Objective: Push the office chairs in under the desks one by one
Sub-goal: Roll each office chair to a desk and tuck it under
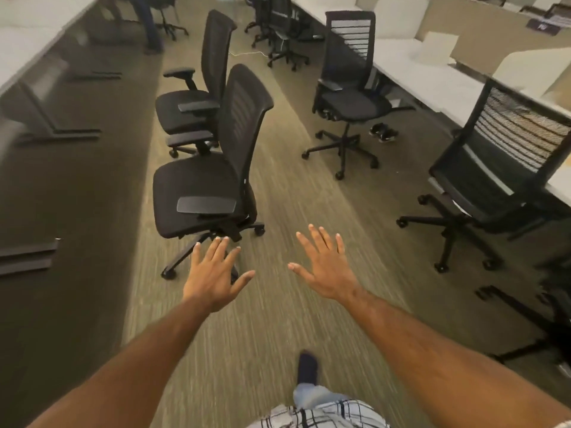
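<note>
chair [197,193] stood out in the aisle, facing the left desk [27,41]. left hand [213,273] and right hand [324,270] were spread wide, empty. best grip: backrest top, pushing straight.

Both your bare arms reach straight forward, roughly parallel. Your left hand [213,274] is held palm down with its fingers [216,250] spread wide and the thumb angled out to the right. Your right hand [327,268] mirrors it, palm down and spread, thumb pointing left. Neither hand is touching or holding anything.
</note>
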### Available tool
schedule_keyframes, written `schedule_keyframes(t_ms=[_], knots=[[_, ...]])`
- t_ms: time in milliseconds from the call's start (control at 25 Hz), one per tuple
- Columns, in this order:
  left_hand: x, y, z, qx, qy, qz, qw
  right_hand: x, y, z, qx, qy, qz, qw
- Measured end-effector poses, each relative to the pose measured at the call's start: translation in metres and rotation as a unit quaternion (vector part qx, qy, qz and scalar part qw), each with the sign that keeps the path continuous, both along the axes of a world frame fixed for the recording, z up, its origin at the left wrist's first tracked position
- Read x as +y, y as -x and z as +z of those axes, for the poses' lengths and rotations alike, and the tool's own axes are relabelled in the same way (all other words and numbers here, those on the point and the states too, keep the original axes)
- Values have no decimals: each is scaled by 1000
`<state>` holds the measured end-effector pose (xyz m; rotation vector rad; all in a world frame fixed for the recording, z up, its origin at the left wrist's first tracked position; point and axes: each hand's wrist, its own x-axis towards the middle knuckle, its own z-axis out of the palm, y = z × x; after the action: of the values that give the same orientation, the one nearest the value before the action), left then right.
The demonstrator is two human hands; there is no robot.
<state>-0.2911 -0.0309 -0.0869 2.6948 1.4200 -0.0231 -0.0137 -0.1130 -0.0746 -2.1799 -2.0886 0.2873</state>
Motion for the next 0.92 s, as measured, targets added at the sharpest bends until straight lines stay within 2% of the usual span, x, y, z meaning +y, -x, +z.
schedule_keyframes(t_ms=[240, 560, 920], knots=[[87, -98, 11, -15, 9, 68, 998, 113, -102, 3, -8, 37, 51, 998], [192, -193, -4, -4, 52, 97, 994, 236, -193, -6, 14, 44, 92, 995], [354, -331, -30, -33, 84, 72, 993, 413, -303, -13, 4, 64, 127, 990]])
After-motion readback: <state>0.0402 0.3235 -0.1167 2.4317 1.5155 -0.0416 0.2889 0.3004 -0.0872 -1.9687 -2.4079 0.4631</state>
